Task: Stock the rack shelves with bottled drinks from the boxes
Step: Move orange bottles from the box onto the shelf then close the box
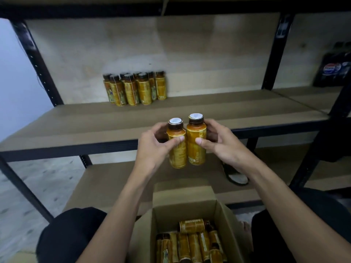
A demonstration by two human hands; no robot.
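**Two bottles up, shelf ahead**

The black metal rack (pixel 273 54) filled the view, and its middle shelf (pixel 76 120) ran broad and brown across it, the front edge just beyond the raised hands. Below, between the person's knees, the open box (pixel 224 221) held more bottles lying on their sides. At the back of the middle shelf, left of centre, a cluster of bottles (pixel 134 88) stood upright against the rear board (a dark cola pack (pixel 334 67) sat in the neighbouring bay, far right).

The left hand (pixel 152 149) was wrapped round the left bottle (pixel 178 156), thumb across its label. The right hand (pixel 222 143) gripped the right bottle (pixel 196 154) likewise. Both bottles were upright, caps up, side by side and touching or nearly so, held in the air above the box and before the shelf edge.

The cluster lay ahead and somewhat left of the hands, well apart from them, so the left hand was the nearer. The likely move was a forward reach, long axes kept vertical, to set both down beside it.
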